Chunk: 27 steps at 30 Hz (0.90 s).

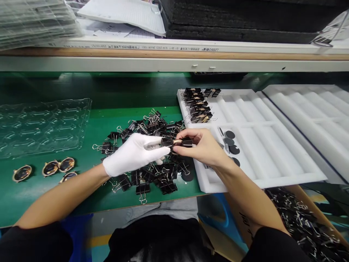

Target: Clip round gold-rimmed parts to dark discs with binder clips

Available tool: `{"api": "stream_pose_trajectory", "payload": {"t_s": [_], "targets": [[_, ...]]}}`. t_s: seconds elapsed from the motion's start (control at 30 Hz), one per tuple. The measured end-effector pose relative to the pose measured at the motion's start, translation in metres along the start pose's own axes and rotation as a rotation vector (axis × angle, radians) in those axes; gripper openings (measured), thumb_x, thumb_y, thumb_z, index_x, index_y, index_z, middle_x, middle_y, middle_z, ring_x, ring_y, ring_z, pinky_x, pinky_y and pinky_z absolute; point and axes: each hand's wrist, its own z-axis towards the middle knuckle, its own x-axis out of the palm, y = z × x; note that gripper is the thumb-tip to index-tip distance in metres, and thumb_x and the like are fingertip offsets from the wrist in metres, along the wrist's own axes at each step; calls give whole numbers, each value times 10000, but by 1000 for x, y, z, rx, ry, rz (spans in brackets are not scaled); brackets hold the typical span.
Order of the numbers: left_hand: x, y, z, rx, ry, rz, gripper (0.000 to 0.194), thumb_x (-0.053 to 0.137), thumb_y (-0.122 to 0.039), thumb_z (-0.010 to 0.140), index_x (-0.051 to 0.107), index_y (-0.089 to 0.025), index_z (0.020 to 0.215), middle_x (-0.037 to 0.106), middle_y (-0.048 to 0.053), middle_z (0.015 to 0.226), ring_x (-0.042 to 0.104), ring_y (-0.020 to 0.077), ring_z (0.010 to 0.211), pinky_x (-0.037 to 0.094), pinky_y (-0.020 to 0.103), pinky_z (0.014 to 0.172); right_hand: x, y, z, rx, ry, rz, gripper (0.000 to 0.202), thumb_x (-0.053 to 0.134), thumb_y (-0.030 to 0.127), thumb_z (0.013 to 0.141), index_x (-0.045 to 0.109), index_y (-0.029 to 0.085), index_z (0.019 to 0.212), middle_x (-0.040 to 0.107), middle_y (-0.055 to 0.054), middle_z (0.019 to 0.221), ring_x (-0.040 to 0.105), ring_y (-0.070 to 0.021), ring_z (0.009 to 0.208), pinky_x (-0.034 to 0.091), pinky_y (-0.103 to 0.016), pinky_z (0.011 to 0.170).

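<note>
My left hand (136, 151), in a white glove, pinches the left end of a clipped piece (177, 142) with black binder clips on both sides and a gold-coloured middle. My bare right hand (203, 145) grips the same piece from the right, thumb below and fingers above. Both hands are over a pile of black binder clips (143, 188) with silver wire handles. Right of the hands, a white foam tray (272, 153) holds several similar clipped pieces (200, 103) at its upper left, and dark round discs (229, 134) lie nearer my right wrist.
Gold-rimmed oval pieces (51, 168) and a clear plastic tray (46, 125) are at left on the green table (95, 196). Another white tray (308, 120) stands at right. A cardboard box (313, 203) of binder clips is below right. A shelf edge (136, 64) crosses behind.
</note>
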Motion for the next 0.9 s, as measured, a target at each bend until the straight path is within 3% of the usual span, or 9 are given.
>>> {"api": "stream_pose_trajectory", "payload": {"t_s": [0.17, 0.33, 0.43, 0.5, 0.57, 0.67, 0.8, 0.9], "targets": [[1, 1, 5, -20, 3, -31, 401, 640, -510, 944, 581, -195, 704, 771, -13, 731, 777, 164, 734, 552, 231, 641, -1, -3, 2, 4, 1, -61, 207, 846, 305, 732, 742, 178, 856, 724, -20, 792, 629, -156, 688, 479, -279, 624], [-2, 4, 11, 16, 27, 88, 389, 606, -520, 965, 566, -197, 752, 734, -23, 726, 737, 143, 716, 507, 228, 622, -7, -4, 3, -31, 74, -221, 195, 777, 308, 817, 717, 188, 958, 737, -26, 889, 656, -177, 776, 502, -303, 700], [-2, 6, 11, 26, 81, 72, 356, 542, -534, 1000, 676, -209, 1059, 774, -15, 843, 746, 147, 801, 560, 248, 733, -14, 4, 1, -135, 120, -389, 149, 707, 259, 864, 723, 208, 1003, 756, -28, 1004, 686, -203, 913, 521, -339, 828], [-4, 5, 9, 18, 116, 75, 470, 491, -527, 1028, 580, -252, 1399, 803, -7, 988, 757, 150, 931, 584, 267, 858, -26, 12, 0, -185, 133, -458, 134, 701, 272, 878, 724, 217, 998, 763, -28, 1023, 697, -217, 959, 528, -365, 895], [-10, 2, 5, 11, 74, 143, 570, 461, -536, 1040, 435, -300, 1558, 791, 2, 1163, 743, 155, 1059, 581, 278, 939, -51, 17, 2, -217, 113, -520, 138, 719, 325, 883, 727, 226, 979, 766, -35, 1009, 705, -235, 966, 538, -394, 924], [-27, 4, -9, -24, -37, 273, 582, 462, -590, 1026, 449, -359, 1560, 735, 1, 1341, 712, 188, 1182, 574, 311, 1016, -114, 15, 17, -245, -45, -642, 209, 754, 417, 858, 748, 239, 967, 766, -59, 994, 709, -274, 964, 545, -452, 958], [-59, 24, -38, -107, -224, 463, 553, 463, -684, 977, 600, -413, 1439, 767, -21, 1284, 709, 260, 1220, 517, 442, 1148, -211, -13, 65, -274, -354, -769, 345, 814, 498, 744, 770, 226, 952, 739, -116, 1116, 647, -354, 1159, 496, -527, 1070], [-77, 48, -61, -153, -387, 554, 518, 419, -683, 986, 617, -443, 1400, 793, -68, 1209, 735, 239, 1179, 563, 424, 1105, -256, -43, 108, -145, -425, -823, 380, 777, 496, 792, 768, 194, 1022, 740, -130, 1114, 672, -339, 1108, 554, -481, 992]]}}
